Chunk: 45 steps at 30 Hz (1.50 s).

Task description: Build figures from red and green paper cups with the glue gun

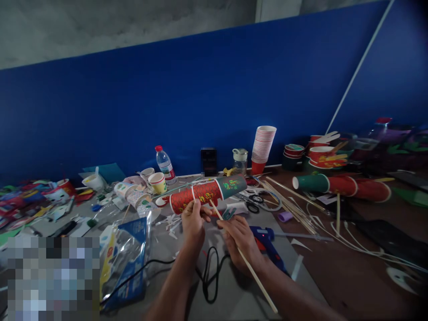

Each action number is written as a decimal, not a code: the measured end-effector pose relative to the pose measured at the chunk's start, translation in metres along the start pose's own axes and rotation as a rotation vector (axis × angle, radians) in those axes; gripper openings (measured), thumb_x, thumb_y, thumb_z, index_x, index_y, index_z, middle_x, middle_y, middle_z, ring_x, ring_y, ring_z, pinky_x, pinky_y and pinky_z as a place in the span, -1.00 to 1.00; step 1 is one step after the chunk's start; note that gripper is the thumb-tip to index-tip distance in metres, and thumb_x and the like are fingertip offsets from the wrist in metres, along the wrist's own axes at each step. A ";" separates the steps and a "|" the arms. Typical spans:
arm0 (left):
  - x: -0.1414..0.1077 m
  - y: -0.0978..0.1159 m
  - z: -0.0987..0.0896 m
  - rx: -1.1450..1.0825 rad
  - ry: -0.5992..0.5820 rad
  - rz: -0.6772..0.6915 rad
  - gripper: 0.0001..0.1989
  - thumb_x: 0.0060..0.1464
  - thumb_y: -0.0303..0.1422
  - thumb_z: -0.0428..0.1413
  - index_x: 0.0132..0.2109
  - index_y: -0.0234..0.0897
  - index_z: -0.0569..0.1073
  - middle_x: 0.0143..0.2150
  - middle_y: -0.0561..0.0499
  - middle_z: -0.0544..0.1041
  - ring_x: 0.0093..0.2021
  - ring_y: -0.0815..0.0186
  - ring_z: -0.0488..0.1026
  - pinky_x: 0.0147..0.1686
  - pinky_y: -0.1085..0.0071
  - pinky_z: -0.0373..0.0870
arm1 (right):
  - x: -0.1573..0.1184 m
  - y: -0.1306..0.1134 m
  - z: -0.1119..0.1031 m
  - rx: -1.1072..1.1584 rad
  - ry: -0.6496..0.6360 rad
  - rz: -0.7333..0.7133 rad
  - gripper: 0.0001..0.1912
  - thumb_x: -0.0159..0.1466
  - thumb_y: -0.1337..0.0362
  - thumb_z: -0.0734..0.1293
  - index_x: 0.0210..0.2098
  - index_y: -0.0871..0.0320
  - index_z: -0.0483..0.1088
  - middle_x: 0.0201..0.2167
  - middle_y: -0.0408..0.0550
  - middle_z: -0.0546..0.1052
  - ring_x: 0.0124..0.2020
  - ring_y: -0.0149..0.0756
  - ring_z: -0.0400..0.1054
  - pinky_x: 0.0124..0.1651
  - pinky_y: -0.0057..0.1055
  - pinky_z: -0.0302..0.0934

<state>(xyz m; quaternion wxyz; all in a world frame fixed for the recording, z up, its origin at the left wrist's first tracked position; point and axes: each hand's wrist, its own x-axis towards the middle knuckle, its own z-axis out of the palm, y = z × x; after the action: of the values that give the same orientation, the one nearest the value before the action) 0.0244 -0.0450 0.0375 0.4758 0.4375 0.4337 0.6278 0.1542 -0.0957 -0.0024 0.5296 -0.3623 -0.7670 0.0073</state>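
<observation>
A row of paper cups [207, 192], two red and one green joined end to end, is held up over the table on its side. Closed on the underside of its red part is my left hand [195, 218]. A thin wooden stick [256, 277] slants up from the lower right, its upper end at the middle red cup. My right hand [238, 236] grips this stick near that upper end. A blue glue gun [272, 249] lies just right of my right hand, a glue stick at its back. Black-handled scissors [254, 203] lie behind the hands.
On the right lies a similar cup row [341, 185] with a stick. A tall stack of paper cups [263, 149], a glass jar [240, 161] and a water bottle [165, 165] stand along the blue partition [200, 98]. Plastic packaging [129, 258] and a black cable [214, 290] lie in front.
</observation>
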 end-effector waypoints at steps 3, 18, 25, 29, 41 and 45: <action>0.000 0.001 0.000 0.026 0.006 -0.021 -0.63 0.07 -0.15 0.04 -0.58 -0.26 0.30 -0.66 0.06 0.39 -0.69 0.45 0.23 -0.60 0.48 0.20 | 0.000 0.000 0.000 0.000 -0.001 0.011 -0.63 0.29 0.47 0.15 0.05 0.12 0.31 -0.31 -0.05 0.55 -0.31 -0.28 0.40 -0.13 -0.21 0.20; 0.004 -0.009 0.000 0.010 -0.001 -0.015 -0.64 0.05 -0.10 0.03 -0.56 -0.24 0.29 -0.67 0.08 0.40 -0.67 0.40 0.31 -0.64 0.48 0.18 | -0.001 0.004 0.007 0.533 0.145 0.477 -0.70 0.36 0.30 0.07 -0.12 0.16 0.39 -0.36 -0.03 0.57 -0.39 -0.31 0.43 -0.31 -0.40 0.34; -0.007 -0.013 0.012 0.146 -0.096 0.112 -0.64 0.13 -0.09 -0.02 -0.52 -0.20 0.28 -0.67 0.09 0.42 -0.72 0.40 0.26 -0.65 0.45 0.20 | 0.005 0.007 0.002 0.029 0.045 0.246 -0.72 0.27 0.42 0.14 -0.22 0.12 0.47 -0.33 0.02 0.57 -0.28 -0.21 0.44 -0.20 -0.31 0.33; -0.002 -0.009 0.005 0.154 -0.019 0.163 -0.64 0.18 -0.12 -0.05 -0.49 -0.21 0.28 -0.63 0.09 0.46 -0.70 0.41 0.31 -0.54 0.43 0.30 | 0.006 -0.001 -0.007 0.031 0.052 0.071 -0.73 0.25 0.45 0.18 -0.14 0.13 0.43 -0.37 -0.02 0.57 -0.34 -0.26 0.42 -0.25 -0.32 0.31; -0.001 -0.004 0.003 0.158 0.014 0.130 -0.59 0.13 -0.08 -0.02 -0.56 -0.23 0.29 -0.68 0.09 0.41 -0.71 0.43 0.25 -0.60 0.46 0.22 | 0.003 0.000 0.002 0.055 0.020 -0.024 -0.52 0.27 0.47 0.13 0.17 0.13 0.23 -0.27 0.01 0.54 -0.30 -0.23 0.40 -0.15 -0.20 0.29; 0.000 -0.005 0.002 0.156 0.020 0.118 -0.57 0.12 -0.06 -0.02 -0.57 -0.23 0.28 -0.69 0.09 0.39 -0.71 0.44 0.23 -0.60 0.46 0.22 | 0.001 0.000 0.002 0.051 0.036 -0.025 -0.51 0.27 0.48 0.13 0.18 0.13 0.23 -0.26 0.02 0.53 -0.28 -0.23 0.40 -0.14 -0.20 0.30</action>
<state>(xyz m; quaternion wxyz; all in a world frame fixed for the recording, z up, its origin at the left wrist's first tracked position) 0.0272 -0.0440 0.0336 0.3982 0.4918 0.4595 0.6232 0.1523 -0.0936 -0.0025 0.5525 -0.3392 -0.7613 0.0134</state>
